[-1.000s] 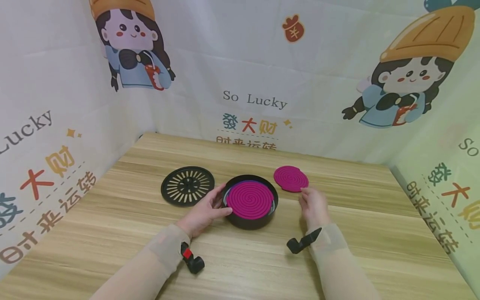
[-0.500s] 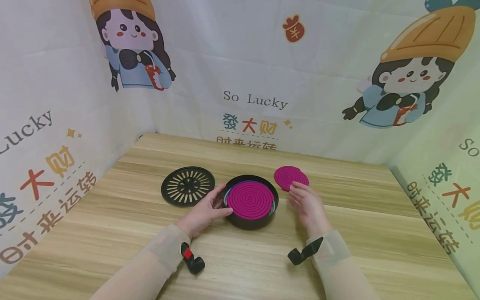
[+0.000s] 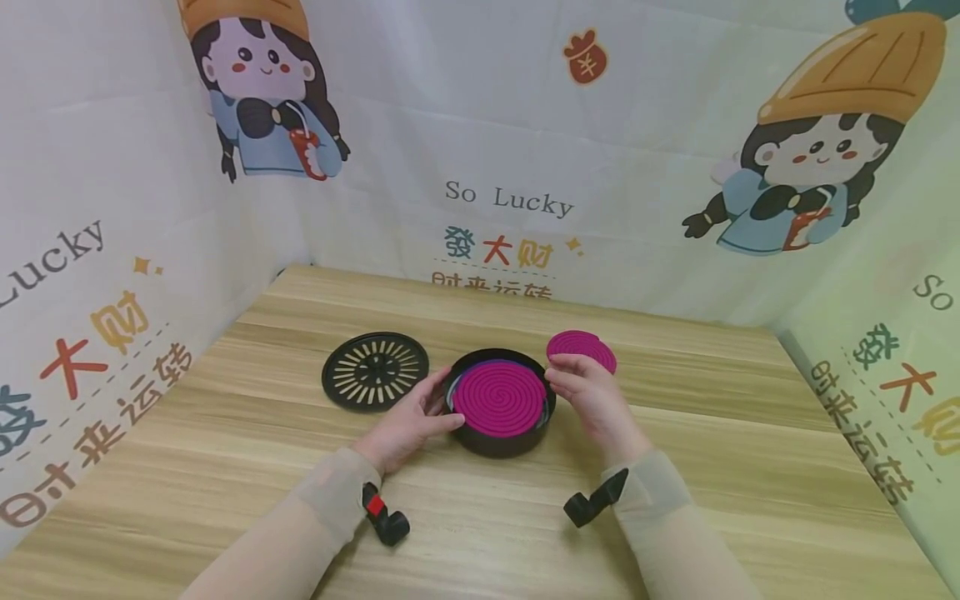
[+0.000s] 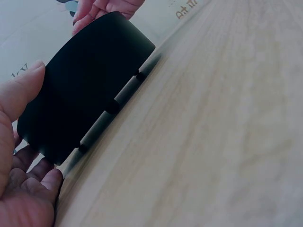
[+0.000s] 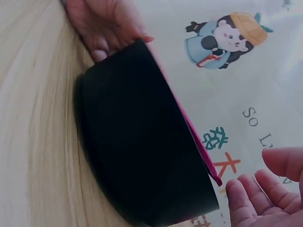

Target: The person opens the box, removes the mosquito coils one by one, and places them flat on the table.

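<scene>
A round black mosquito coil holder [image 3: 501,447] stands on the table with a magenta mosquito coil [image 3: 500,400] in its mouth. The coil's edge sticks up a little past the rim in the right wrist view. My left hand [image 3: 408,427] grips the holder's left side, thumb at the near wall and fingers around behind. My right hand [image 3: 594,402] is at the right rim with nothing in it, its fingertips [image 5: 235,190] loosely bent close to the coil's edge. Behind that hand lies a second magenta coil [image 3: 576,341], partly covered by it.
A black lid [image 3: 375,368] with radial slots lies flat to the left of the holder. The wood-grain table [image 3: 480,525] is bounded at the back and sides by a printed cloth [image 3: 637,150].
My right hand has left the second coil and moved leftward to the holder's right rim. That coil stays on the table. My left hand keeps its grip on the holder.
</scene>
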Motion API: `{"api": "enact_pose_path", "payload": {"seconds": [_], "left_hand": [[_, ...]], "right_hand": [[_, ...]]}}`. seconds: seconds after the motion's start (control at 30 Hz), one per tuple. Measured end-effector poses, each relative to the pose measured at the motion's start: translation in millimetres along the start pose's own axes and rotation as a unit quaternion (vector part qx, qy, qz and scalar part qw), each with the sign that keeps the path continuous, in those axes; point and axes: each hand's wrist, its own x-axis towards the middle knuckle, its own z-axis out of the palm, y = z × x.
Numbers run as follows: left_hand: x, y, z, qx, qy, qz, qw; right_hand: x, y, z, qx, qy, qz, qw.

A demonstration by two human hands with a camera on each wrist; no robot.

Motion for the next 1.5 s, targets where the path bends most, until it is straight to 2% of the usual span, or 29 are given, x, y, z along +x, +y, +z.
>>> {"api": "enact_pose_path", "payload": {"seconds": [0.33,0.73,1.17,1.5], "left_hand": [[-1.2,-0.6,-0.2,-0.003,-0.003,0.002,1.0],[-1.0,0.1,0.4,-0.007,-0.007,0.005,0.9999],[-2.1,1.4,1.5,-0.011,-0.008,0.011,0.9998],[-2.5,2.0,1.4,-0.009,-0.009,0.009,0.9999]], "right_hand": [[4.7,-2,13,-0.07,0.0,0.005,0.9975],[4.9,-4,20,-0.101,0.027,0.024,0.9942],[5.1,-2,24,-0.057,0.035,0.0,0.9978],[5.5,-2,27,0.007,0.045,0.027,0.9986]]}}
